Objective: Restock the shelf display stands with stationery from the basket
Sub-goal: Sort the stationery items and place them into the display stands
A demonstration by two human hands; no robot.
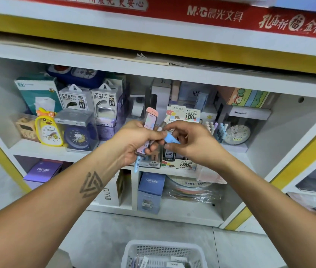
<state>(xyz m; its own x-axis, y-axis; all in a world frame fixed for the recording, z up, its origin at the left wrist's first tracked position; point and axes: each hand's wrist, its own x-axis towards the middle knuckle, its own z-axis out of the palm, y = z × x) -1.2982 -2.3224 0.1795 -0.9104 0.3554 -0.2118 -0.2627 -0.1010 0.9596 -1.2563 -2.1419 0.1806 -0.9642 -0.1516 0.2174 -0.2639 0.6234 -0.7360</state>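
My left hand (134, 141) grips a small bundle: a pink-capped lead refill case (149, 124), a grey pen (162, 124) and a light blue pen whose tip pokes out below the fist (136, 167). My right hand (190, 142) pinches a blue-capped lead case (170, 139) right beside the left hand's fingers. Both hands hover in front of the lead refill display stand (184, 163) on the middle shelf. The white mesh basket (134, 250) sits on the floor below, with several packaged items inside.
The shelf holds a yellow duck clock (48, 128), a blue clock in a clear box (78, 138), power bank boxes (74, 97), a pastel pen stand (218, 130) and a round clock (237, 134). Blue and purple boxes stand on the bottom shelf. Grey floor lies around the basket.
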